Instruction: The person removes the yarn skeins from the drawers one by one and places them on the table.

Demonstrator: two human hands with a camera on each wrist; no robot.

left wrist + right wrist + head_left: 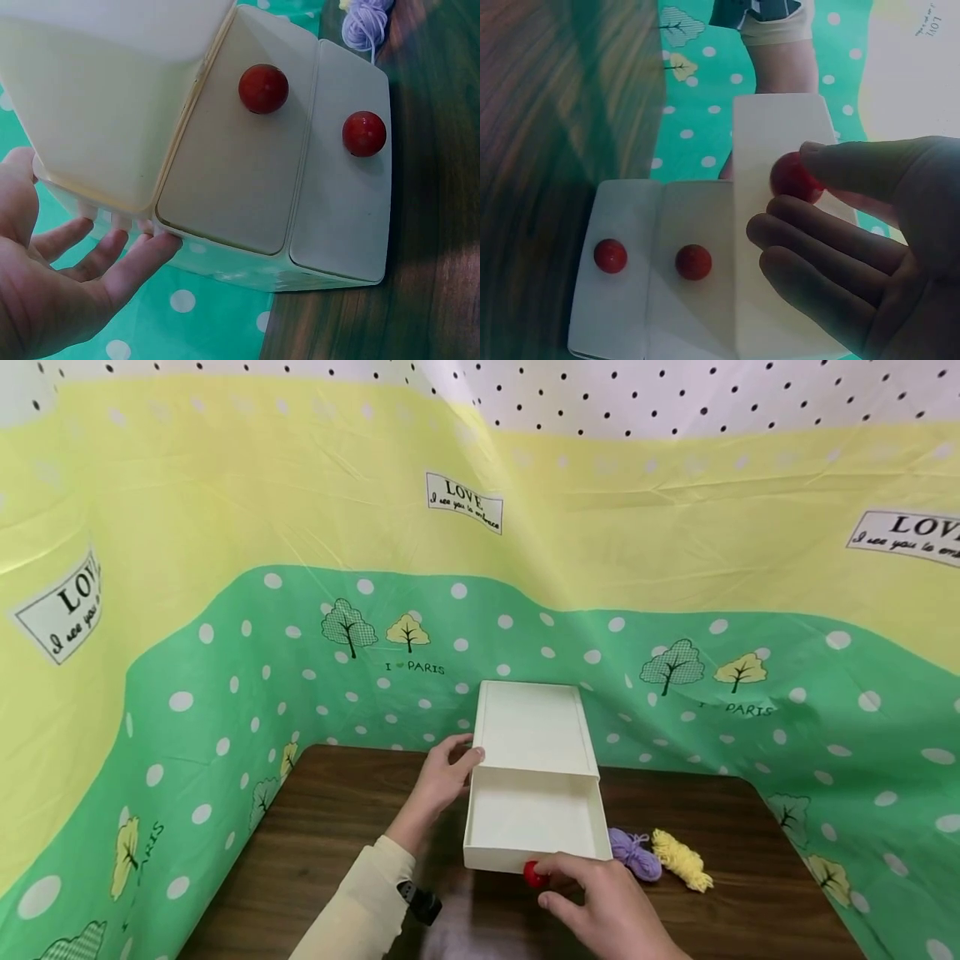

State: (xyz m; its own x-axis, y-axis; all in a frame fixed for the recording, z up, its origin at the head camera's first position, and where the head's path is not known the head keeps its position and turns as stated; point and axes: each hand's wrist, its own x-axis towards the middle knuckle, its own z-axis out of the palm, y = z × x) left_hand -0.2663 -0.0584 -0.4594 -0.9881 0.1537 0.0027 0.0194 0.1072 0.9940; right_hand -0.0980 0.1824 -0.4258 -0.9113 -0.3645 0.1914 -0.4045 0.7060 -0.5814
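A white cabinet (532, 727) of three stacked drawers stands on the table, each drawer front bearing a round red knob. Its top drawer (536, 814) is pulled out, and the bare inner floor shows. My right hand (607, 897) pinches the red knob (793, 178) of that top drawer between thumb and forefinger, the other fingers lying in front of the drawer face. With fairly straight fingers, my left hand (447, 772) steadies the cabinet's left side, its thumb near the top edge. In the left wrist view the middle knob (263, 88) and bottom knob (364, 133) sit on closed drawers.
A purple yarn bundle (634, 853) and a yellow yarn bundle (681, 860) lie on the dark wooden table (337, 827), right of the cabinet. Behind the cabinet and along the sides hangs a green and yellow printed cloth (420, 693).
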